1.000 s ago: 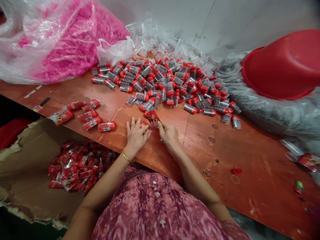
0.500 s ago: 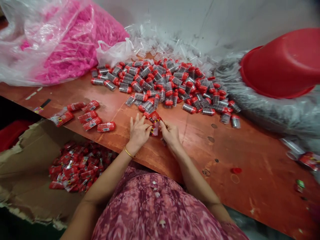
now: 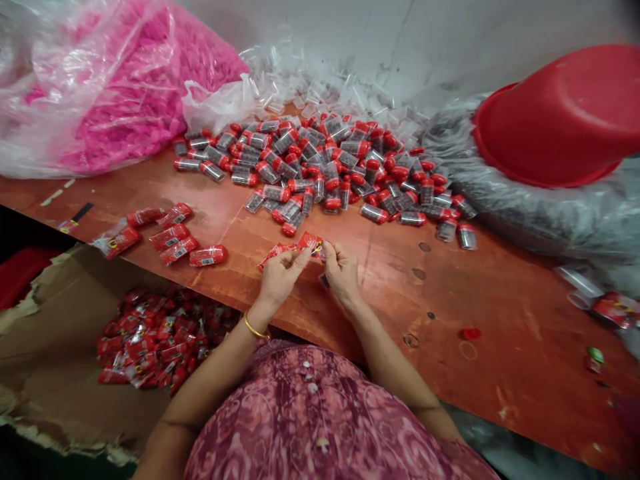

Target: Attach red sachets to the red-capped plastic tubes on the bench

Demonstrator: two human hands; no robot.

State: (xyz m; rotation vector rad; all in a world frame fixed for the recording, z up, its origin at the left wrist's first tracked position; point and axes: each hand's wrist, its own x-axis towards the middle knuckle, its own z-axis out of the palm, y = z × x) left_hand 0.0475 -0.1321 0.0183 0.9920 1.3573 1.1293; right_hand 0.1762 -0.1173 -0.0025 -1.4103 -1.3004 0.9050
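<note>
The left hand (image 3: pixel 283 277) and right hand (image 3: pixel 343 272) both grip a red printed wrapper (image 3: pixel 309 241), fingers pinched together on it, over the wooden surface (image 3: pixel 500 373). Just past them at 12 o'clock lies a heap of red-capped clear jars (image 3: pixel 310 167). Wrapped jars (image 3: pixel 173 235) lie at 10 o'clock, with a pink-filled plastic bag (image 3: pixel 120 100) behind them. A red basin (image 3: pixel 555 120) sits at 2 o'clock, and a cardboard box (image 3: pixel 60 320) of red packets (image 3: pixel 160 340) at 8 o'clock.
</note>
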